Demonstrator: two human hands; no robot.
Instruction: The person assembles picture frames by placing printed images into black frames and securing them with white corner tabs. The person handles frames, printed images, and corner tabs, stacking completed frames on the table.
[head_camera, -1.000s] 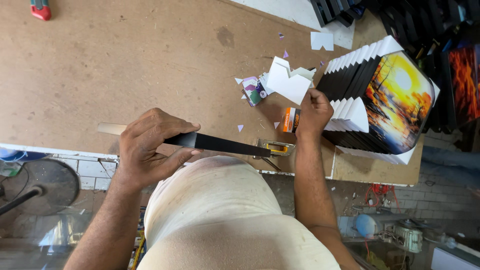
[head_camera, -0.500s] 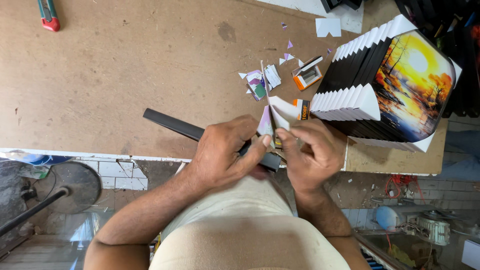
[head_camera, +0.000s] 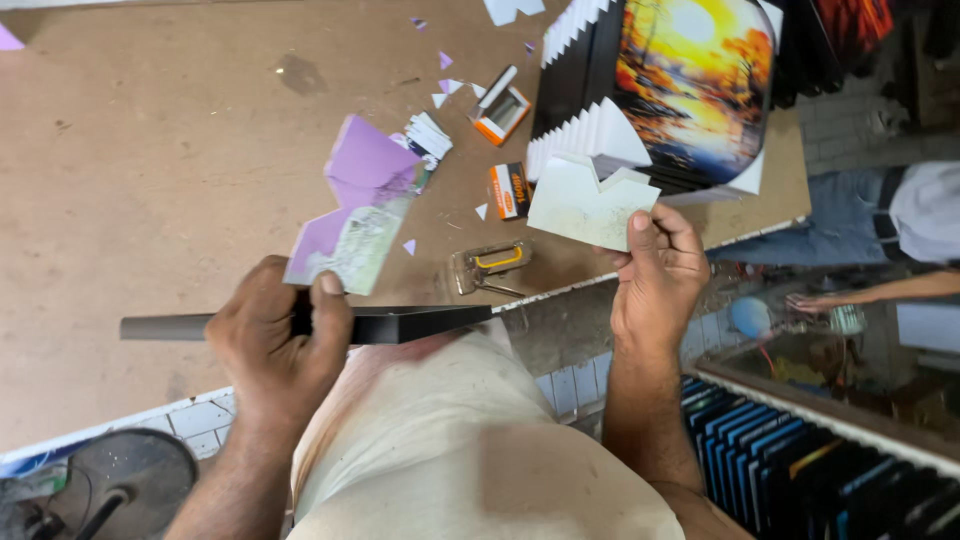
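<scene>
black frame piece (head_camera: 400, 324) lay level across the near edge of the tabletop (head_camera: 150, 180) in the head view, one end cut to a slant and pointing toward the person's right. the left hand (head_camera: 280, 345) was clenched around it near its middle, fingers (head_camera: 330, 300) curled over the top and the grey far end sticking out past the knuckles. pinned under those same fingers against the piece was a purple notched card (head_camera: 355, 215), which leaned away over the tabletop.

the right hand (head_camera: 655, 275) held a white notched card (head_camera: 590, 205) up off the tabletop, thumb on its near face and the other fingers behind it, just beside a stack of black frames (head_camera: 580, 110) with white card corners. a sunset landscape print (head_camera: 695, 85) lay on top of that stack.

between the two hands, on the tabletop, sat a metal stapler (head_camera: 490, 265) with a yellow bar, and just beyond it a small orange box (head_camera: 510, 190). a second orange and white box (head_camera: 500, 105) lay farther back, with purple and white paper scraps (head_camera: 440, 85) scattered near it. a round fan (head_camera: 95, 490) showed at the lower left, below the tabletop edge.
</scene>
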